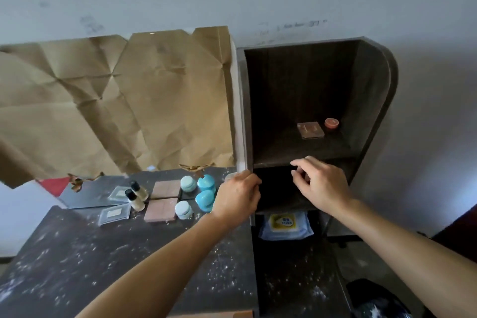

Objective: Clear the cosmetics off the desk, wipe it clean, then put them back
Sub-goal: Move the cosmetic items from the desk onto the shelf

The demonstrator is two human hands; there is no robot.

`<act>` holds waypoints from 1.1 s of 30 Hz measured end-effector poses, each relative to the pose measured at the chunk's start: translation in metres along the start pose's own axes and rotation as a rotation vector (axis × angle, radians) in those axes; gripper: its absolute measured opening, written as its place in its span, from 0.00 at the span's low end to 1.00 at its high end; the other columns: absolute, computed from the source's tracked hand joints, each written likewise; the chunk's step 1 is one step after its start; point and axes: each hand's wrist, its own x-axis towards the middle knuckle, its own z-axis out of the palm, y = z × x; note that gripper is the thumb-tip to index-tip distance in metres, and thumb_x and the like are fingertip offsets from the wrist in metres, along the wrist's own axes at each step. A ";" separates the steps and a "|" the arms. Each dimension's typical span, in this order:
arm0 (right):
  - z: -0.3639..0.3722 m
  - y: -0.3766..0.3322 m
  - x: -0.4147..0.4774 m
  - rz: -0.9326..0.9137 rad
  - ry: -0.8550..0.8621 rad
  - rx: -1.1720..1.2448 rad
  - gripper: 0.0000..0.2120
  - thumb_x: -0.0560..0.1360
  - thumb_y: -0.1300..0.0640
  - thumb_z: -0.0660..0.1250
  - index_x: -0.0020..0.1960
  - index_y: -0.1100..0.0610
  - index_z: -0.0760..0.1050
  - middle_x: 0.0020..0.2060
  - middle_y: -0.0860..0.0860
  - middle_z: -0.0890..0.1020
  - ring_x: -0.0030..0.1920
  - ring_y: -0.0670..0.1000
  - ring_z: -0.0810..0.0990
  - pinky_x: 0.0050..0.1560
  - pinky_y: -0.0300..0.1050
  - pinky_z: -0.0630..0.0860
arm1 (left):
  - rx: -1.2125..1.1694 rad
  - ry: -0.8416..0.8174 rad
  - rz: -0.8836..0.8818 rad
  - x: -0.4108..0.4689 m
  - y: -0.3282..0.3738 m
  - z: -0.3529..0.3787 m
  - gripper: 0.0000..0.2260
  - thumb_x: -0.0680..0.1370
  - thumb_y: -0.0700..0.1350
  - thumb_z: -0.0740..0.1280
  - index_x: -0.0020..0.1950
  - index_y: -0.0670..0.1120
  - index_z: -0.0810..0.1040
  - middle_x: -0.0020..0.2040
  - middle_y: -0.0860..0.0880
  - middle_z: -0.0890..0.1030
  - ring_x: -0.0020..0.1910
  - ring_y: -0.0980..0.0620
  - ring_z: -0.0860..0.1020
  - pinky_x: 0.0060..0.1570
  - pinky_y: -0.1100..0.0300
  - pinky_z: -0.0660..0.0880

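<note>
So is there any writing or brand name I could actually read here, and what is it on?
Nothing here can be read.
Wipes pack: blue print on its yellow label, too blurred.
Wall: faint dark scribbles, too blurred.
Clear case: pale label, too small.

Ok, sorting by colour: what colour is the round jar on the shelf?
The jar is orange-pink; head view.

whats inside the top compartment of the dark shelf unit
Two things sit at its back right: a square pinkish compact and a small round coral jar beside it. The right hand covers a bit of the shelf front edge; the dim left corner shows nothing.
</note>
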 end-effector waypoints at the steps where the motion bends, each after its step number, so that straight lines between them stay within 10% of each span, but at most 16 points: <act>1: 0.008 -0.016 -0.008 0.009 -0.005 0.007 0.09 0.73 0.53 0.67 0.51 0.53 0.79 0.39 0.44 0.80 0.35 0.47 0.80 0.28 0.43 0.74 | 0.011 -0.014 -0.021 -0.020 -0.014 -0.007 0.06 0.73 0.43 0.63 0.45 0.44 0.79 0.41 0.48 0.79 0.36 0.46 0.78 0.32 0.54 0.75; 16: 0.156 -0.264 -0.026 -0.017 -0.480 0.072 0.12 0.73 0.49 0.66 0.55 0.50 0.76 0.46 0.45 0.81 0.42 0.51 0.81 0.37 0.46 0.76 | 0.173 -0.065 -0.503 -0.240 -0.201 -0.133 0.06 0.77 0.45 0.62 0.47 0.45 0.77 0.45 0.49 0.78 0.43 0.46 0.78 0.37 0.59 0.67; 33: 0.409 -0.328 0.094 0.236 -0.712 0.145 0.18 0.73 0.46 0.66 0.59 0.54 0.73 0.55 0.52 0.79 0.54 0.55 0.78 0.45 0.47 0.76 | 0.180 -0.360 -0.863 -0.243 -0.406 -0.130 0.14 0.77 0.49 0.61 0.61 0.48 0.74 0.59 0.50 0.75 0.57 0.48 0.75 0.52 0.55 0.75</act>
